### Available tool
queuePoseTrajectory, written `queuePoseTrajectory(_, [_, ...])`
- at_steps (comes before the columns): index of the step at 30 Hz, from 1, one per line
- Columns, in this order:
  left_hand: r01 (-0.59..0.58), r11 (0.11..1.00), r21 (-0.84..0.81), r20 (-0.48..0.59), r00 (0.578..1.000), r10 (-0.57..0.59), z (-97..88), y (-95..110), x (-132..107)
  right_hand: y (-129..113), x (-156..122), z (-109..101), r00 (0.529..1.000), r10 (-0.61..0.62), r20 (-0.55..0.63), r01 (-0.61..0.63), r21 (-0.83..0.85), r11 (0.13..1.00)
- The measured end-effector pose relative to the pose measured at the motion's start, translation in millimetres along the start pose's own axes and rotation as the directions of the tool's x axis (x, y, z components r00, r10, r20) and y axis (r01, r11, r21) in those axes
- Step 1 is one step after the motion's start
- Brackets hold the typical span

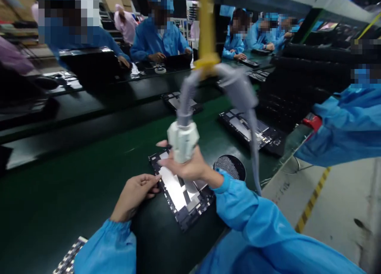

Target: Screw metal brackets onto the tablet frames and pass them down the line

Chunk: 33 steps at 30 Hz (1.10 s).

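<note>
My right hand [190, 167] is wrapped round the white body of an electric screwdriver [182, 141], with its tip hidden below. It is over an opened tablet [174, 188], whose dark frame, silvery battery area and small boards lie exposed on the green bench. At the tablet's left edge, my left hand [135, 194] has its fingers curled, with thumb and index pinched at the rim. Just right of the tablet stands a round black dish [230, 167] full of tiny metal screws.
A yellow strap [206, 28] and a grey cable [253, 147] hang in front of me. More opened tablets [247, 127] lie further along the green bench [89, 155]. A board strip [70, 258] is at lower left. Co-workers in blue [162, 40] sit opposite; another blue sleeve [351, 127] reaches in right.
</note>
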<state>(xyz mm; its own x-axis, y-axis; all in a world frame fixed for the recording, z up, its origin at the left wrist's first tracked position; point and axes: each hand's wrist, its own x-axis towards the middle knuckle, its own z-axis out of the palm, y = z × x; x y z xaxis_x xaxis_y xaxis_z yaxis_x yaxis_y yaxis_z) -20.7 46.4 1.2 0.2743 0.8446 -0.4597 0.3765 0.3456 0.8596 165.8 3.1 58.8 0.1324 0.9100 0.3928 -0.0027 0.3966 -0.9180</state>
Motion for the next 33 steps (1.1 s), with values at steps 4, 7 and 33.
queuePoseTrajectory(4, [0.013,1.000,0.002,-0.031,0.999,-0.013,3.5,-1.7,-3.4,-10.1,-14.1,-87.9,0.984,-0.003,-0.179,0.011,0.040,0.999])
queuePoseTrajectory(7, [0.016,0.999,0.043,-0.074,0.997,-0.013,8.7,-3.6,-7.7,6.3,-19.1,-125.6,0.952,0.011,-0.305,0.002,0.042,0.999])
queuePoseTrajectory(33, [0.060,0.998,0.012,-0.087,0.994,-0.059,25.6,-13.2,-34.5,17.8,-22.2,-123.4,0.946,-0.002,-0.323,-0.032,-0.100,0.994])
